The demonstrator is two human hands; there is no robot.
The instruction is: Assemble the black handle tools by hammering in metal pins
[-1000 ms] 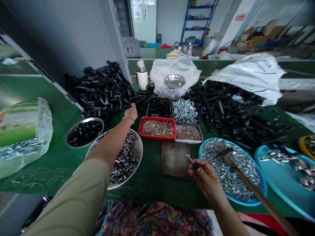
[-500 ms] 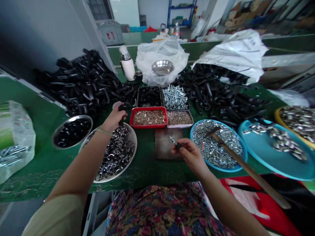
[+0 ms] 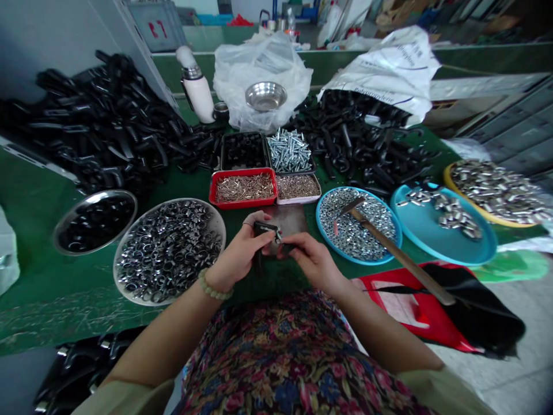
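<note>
My left hand [image 3: 240, 256] is closed around a small black plastic part [image 3: 263, 229] just in front of me, over the near edge of the green table [image 3: 64, 288]. My right hand [image 3: 311, 260] pinches a small metal bolt-like piece [image 3: 280, 237] and holds it against that black part. Both hands meet above a dark metal plate [image 3: 290, 218]. A round dish of shiny metal rings [image 3: 168, 249] lies just left of my left hand. A blue bowl of small nuts [image 3: 358, 223] with a wooden-handled hammer [image 3: 397, 256] resting in it lies to the right.
Heaps of black plastic parts [image 3: 99, 127] fill the back left and back right [image 3: 367, 144]. Small trays hold pins [image 3: 244, 187], screws [image 3: 288, 151] and black bits [image 3: 242, 151]. A steel bowl [image 3: 94, 219], a white flask [image 3: 196, 86], plastic bags [image 3: 259, 69] and blue and yellow dishes [image 3: 444, 225] surround them.
My left hand took a black part from the far heap and drew back toward me. My right hand moved left with the metal piece, and both hands now meet in front of me.
</note>
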